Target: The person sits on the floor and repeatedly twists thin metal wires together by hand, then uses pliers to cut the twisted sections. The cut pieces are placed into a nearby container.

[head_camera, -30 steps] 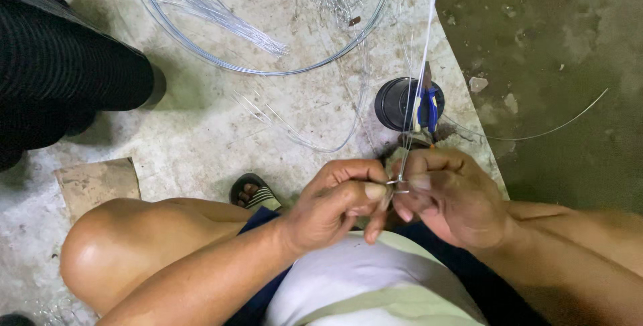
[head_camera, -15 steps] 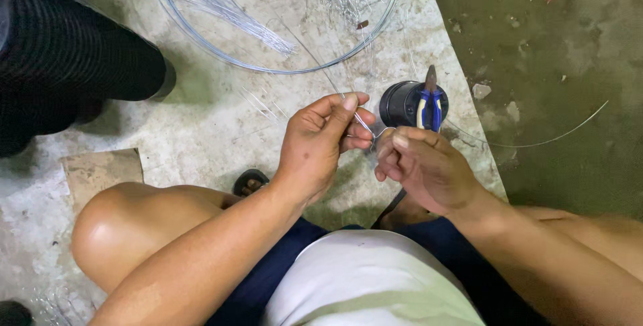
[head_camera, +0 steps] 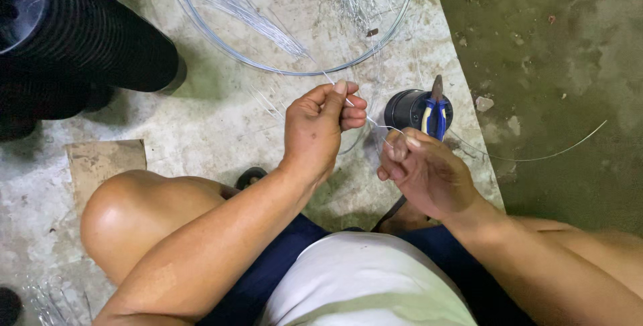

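Note:
A thin silver wire (head_camera: 372, 122) runs between my two hands above the concrete floor. My left hand (head_camera: 321, 128) is closed around one end of it, thumb up. The fingertips of my right hand (head_camera: 422, 172) pinch the other end. Just beyond my right hand stands a small black cylindrical pot (head_camera: 408, 108) with blue-and-yellow-handled pliers (head_camera: 435, 112) resting on it. I am squatting, with my left knee (head_camera: 134, 215) below my left arm.
A large coil of silver wire (head_camera: 295, 68) lies on the floor ahead, with bundles of cut wire pieces (head_camera: 244, 8) inside it. A stack of black ribbed pots (head_camera: 74, 38) lies at upper left. A cardboard scrap (head_camera: 104, 162) and a loose curved wire (head_camera: 549, 155) lie nearby.
My hands were pressed together close to my body holding a long upright wire; they have moved forward and apart, drawing the wire out between them.

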